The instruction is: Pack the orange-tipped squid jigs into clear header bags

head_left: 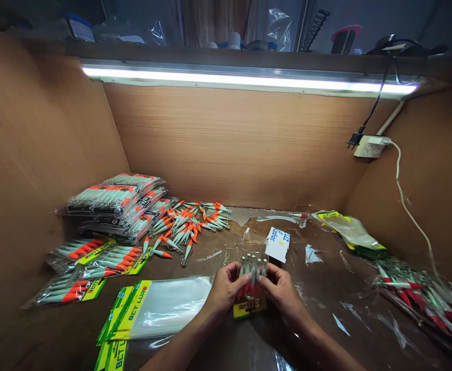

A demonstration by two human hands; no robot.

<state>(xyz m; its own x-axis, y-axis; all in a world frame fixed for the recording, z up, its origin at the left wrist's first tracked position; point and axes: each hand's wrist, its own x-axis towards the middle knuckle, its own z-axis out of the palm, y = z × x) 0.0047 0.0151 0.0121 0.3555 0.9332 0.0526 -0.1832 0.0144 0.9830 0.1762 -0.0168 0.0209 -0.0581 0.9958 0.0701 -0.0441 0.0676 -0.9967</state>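
Note:
My left hand (226,288) and my right hand (282,291) are closed on the two sides of a clear packet of fishing lures (252,281) with a yellow BCT LURE header at its near end. The lures' pale tips stick out past my fingers. The packet sits low over the brown table (326,288), in front of me at the middle. Just left of my left hand lies a stack of empty clear bags (160,306) with yellow headers.
Loose orange-and-white lures (187,226) lie in a heap at the back left, beside stacked filled packets (113,203) and more filled packets (94,260). A white label sheet (278,243) lies past my hands. Red lures in plastic (422,296) are at right. Wooden walls enclose the bench.

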